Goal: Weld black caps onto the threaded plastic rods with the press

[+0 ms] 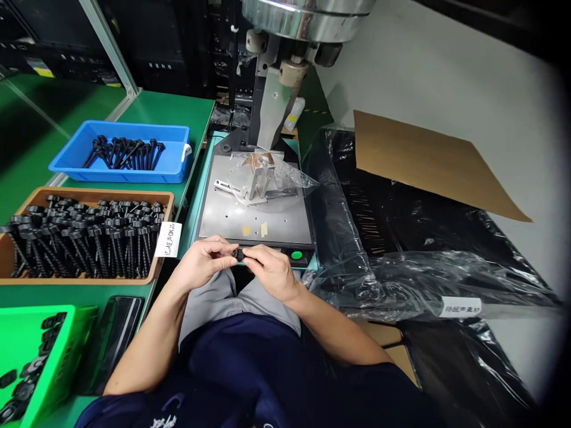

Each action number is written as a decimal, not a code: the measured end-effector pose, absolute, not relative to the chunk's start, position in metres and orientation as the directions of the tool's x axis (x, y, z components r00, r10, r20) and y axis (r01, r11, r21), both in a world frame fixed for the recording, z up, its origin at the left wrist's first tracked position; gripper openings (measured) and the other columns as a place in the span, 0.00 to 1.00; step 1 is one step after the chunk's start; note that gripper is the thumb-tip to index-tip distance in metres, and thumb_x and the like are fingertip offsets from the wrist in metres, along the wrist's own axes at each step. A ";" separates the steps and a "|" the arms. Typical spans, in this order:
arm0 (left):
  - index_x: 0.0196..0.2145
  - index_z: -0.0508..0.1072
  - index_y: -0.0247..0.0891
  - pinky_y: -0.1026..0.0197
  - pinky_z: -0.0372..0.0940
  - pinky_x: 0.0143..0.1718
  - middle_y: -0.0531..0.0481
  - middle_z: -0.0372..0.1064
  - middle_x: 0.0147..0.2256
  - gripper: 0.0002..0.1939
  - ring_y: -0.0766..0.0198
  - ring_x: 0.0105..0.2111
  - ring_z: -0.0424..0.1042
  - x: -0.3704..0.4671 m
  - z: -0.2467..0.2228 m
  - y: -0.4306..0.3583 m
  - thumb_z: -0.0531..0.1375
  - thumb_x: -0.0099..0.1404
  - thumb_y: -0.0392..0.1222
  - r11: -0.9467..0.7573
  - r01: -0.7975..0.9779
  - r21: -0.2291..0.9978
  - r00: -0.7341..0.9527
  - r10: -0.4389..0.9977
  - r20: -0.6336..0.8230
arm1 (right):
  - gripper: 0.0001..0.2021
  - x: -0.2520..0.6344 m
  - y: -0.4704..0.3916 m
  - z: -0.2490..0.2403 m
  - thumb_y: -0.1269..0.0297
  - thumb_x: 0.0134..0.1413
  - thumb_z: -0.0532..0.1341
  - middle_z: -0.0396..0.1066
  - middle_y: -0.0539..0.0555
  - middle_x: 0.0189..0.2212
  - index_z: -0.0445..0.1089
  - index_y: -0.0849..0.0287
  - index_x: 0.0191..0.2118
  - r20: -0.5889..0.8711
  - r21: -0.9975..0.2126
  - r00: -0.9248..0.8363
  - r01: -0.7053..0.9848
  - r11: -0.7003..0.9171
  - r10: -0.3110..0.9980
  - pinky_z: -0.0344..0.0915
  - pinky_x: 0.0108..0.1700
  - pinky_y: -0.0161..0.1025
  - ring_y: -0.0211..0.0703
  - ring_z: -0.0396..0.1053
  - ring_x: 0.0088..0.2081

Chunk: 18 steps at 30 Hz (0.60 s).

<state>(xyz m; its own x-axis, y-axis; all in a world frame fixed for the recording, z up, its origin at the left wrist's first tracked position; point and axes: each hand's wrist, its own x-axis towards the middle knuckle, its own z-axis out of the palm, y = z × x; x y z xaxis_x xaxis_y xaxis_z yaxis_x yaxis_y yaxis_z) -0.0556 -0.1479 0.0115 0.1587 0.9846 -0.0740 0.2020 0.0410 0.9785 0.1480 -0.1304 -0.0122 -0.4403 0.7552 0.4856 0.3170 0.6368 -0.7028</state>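
Between my two hands, in front of the machine's base, is a small black plastic part (238, 254), mostly covered by the fingers. My left hand (207, 261) pinches it from the left with thumb and fingers. From the other side my right hand (273, 270) grips it with its fingertips. Just beyond the hands lies the steel base plate (227, 220) of the press-like machine. A metal fixture (259, 181) wrapped in clear film stands on that plate, below the machine's metal horn (273, 107).
At left are a blue tray (173, 173) and a brown tray (158, 270), both holding black stem-like parts, and a green bin (74, 333) with black caps. A green button (296, 255) sits beside my right hand. At right, plastic film (401, 267) and cardboard (423, 160) cover a box.
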 end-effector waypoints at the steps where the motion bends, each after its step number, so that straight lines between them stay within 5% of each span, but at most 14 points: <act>1: 0.41 0.81 0.40 0.58 0.68 0.38 0.46 0.72 0.34 0.17 0.61 0.35 0.71 -0.055 0.009 -0.147 0.69 0.54 0.47 0.040 0.190 0.981 0.156 0.985 -0.070 | 0.09 0.148 -0.130 -0.013 0.70 0.61 0.60 0.78 0.55 0.38 0.75 0.55 0.44 0.462 -0.728 -0.434 0.311 0.610 0.773 0.74 0.45 0.41 0.44 0.76 0.40; 18: 0.38 0.82 0.38 0.59 0.67 0.37 0.46 0.72 0.32 0.15 0.61 0.33 0.72 -0.051 0.004 -0.133 0.70 0.53 0.46 0.058 0.220 0.974 0.206 0.973 -0.105 | 0.06 0.155 -0.122 -0.020 0.71 0.58 0.63 0.77 0.54 0.33 0.76 0.57 0.39 0.363 -0.812 -0.421 0.295 0.504 0.831 0.72 0.40 0.38 0.43 0.75 0.35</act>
